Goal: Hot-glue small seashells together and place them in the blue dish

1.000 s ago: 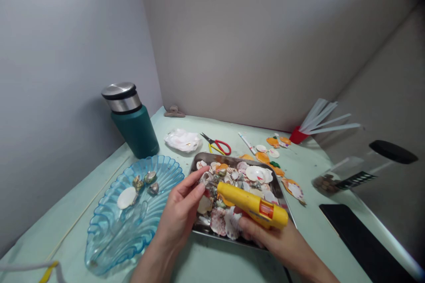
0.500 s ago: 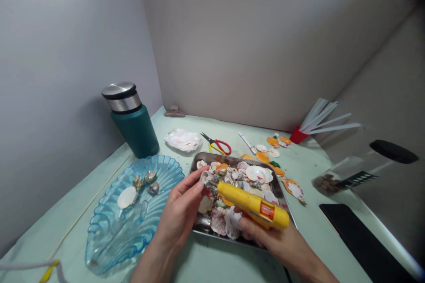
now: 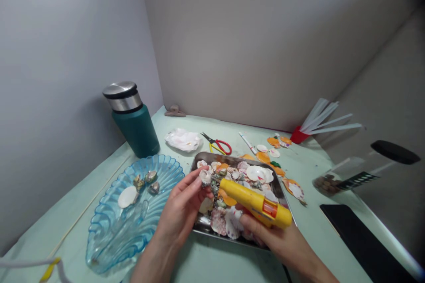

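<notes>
Between the thumb and fingers of my left hand is a small whitish seashell, held over the left part of a metal tray. My right hand is wrapped round the handle of a yellow hot glue gun, its nozzle pointing left at the shell with a small gap between them. Many shells fill the tray, among them white scallop shells and a pinkish one. My right hand hides the tray's lower right part.
Left of the tray lies a blue shell-shaped glass dish holding several shells. Behind stand a teal bottle, a white packet and red-yellow scissors. To the right are orange shells, a red cup of glue sticks, a jar and a black phone.
The glue gun has drawn back slightly to the right, so its nozzle now stands apart from the shell. My left hand has turned the shell a little, showing more of its pale face.
</notes>
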### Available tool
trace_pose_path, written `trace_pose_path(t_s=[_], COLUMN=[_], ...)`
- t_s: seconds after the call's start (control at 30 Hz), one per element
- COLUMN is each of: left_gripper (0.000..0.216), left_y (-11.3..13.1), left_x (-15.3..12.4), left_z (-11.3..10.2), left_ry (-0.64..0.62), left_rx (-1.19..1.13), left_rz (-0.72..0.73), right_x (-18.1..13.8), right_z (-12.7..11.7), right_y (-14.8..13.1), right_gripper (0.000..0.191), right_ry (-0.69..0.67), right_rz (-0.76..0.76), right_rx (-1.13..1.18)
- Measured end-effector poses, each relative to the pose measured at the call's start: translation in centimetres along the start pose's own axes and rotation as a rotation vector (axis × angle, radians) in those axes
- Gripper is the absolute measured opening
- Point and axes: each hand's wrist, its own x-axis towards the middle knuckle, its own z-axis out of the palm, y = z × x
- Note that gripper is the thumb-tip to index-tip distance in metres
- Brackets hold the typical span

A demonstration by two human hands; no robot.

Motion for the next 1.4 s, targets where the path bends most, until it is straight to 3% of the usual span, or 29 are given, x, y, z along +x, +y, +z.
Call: trace_pose_path(t_s=[0.6,1.4], left_gripper=[0.028,0.032], left_y=[-0.16,-0.28], left_x=[-0.05,-0.09], left_z=[-0.27,-0.06], left_ry=[-0.015,-0.005], left_rx=[0.026,0.058], left_rz=[0.014,-0.003], right_x=[-0.13,-0.09], right_z=[0.34,-0.12], right_y=[0.22,0.29], right_gripper=[0.033,0.031], right_ry=[0.005,-0.025], right_rz=[0.024,-0.053], right_rx=[-0.029,-0.164])
